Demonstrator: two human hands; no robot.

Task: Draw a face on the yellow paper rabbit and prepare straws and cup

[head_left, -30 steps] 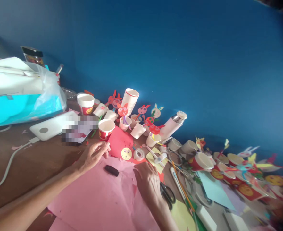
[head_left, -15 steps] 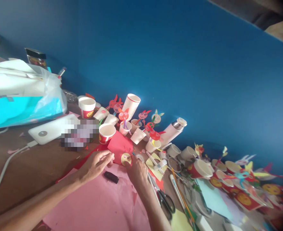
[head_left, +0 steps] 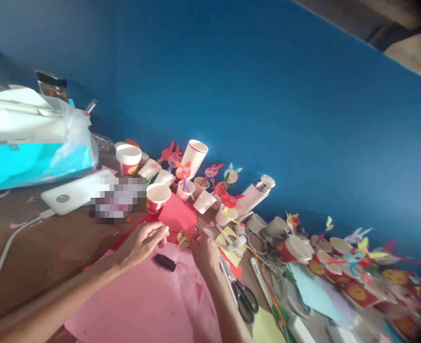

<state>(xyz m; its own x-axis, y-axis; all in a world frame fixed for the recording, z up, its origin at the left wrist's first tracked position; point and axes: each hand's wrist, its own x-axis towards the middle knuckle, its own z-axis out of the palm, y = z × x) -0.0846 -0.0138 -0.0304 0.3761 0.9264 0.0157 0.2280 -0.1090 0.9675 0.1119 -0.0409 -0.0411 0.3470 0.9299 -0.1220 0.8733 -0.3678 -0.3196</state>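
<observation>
Disc, yellow and marked with a face, is lying at the near edge of the red paper, between two working hands. A second ago the right hand was lying well apart from it; now its fingertips are crowding the disc's three o'clock edge, which suggests that the disc is becoming the centre of the work. The right hand is coming in from five o'clock, palm down and knuckles up, its fingers curling; whether they are gripping the disc or merely brushing it, one cannot tell. The left hand is waiting at nine o'clock, thumb side up, its fingers loosely bent and seemingly parted from the thumb, with nothing showing in them. The pink paper is spreading below toward six, a black cap lying on it between seven and eight. Farther out, scissors are lying between four and five, and a flask is leaning at two.
</observation>
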